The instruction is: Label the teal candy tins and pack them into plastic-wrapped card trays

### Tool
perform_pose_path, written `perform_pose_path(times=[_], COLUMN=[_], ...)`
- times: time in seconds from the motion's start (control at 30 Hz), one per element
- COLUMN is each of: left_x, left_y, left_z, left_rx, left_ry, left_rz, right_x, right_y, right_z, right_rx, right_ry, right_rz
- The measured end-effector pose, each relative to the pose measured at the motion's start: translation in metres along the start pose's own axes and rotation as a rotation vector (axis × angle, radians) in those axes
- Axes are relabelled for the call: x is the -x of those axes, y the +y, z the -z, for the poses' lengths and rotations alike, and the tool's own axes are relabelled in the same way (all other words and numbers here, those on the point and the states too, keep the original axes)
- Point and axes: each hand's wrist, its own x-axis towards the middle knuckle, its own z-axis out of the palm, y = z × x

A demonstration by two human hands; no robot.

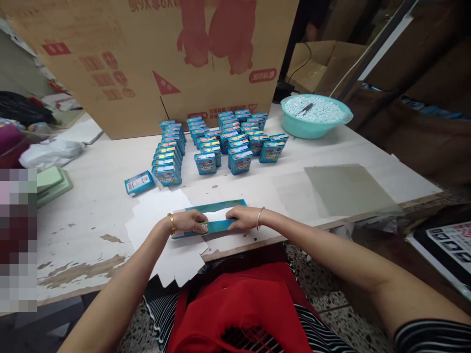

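Observation:
A long blue tray-like carton lies near the table's front edge, with white paper inside it. My left hand grips the carton's left part, thumb on the near wall. On its right part, my right hand pinches the near wall. Loose white sheets are fanned out under and left of the carton. Several small blue packs stand in rows beyond my hands. One more blue pack lies tilted at the left of the rows.
A large cardboard box stands behind the packs. At the back right is a turquoise basin full of small white pieces with a dark tool on top. A greenish sheet lies on the right; a green object is at the left.

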Motion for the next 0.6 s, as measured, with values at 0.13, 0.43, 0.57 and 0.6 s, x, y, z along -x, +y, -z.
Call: perform_pose_path(times=[0.13,0.43,0.57,0.6], left_x=[0.002,-0.043,-0.016,-0.006], left_y=[0.004,0.045,0.039,0.031], left_z=[-0.017,-0.100,-0.057,-0.043], left_rx=[-0.159,-0.556,-0.853,-0.954], left_ry=[0.161,0.811,0.789,0.761], left_rz=[0.020,-0.166,-0.389,-0.394], right_x=[-0.005,0.027,0.053,0.055], right_y=[0.005,0.028,-0.006,-0.016], right_z=[0.005,0.002,-0.038,-0.051], right_rx=[0.043,0.446,0.349,0.316], right_ry=[-0.055,0.417,0.597,0.621], right_rz=[0.019,0.018,-0.005,0.013])
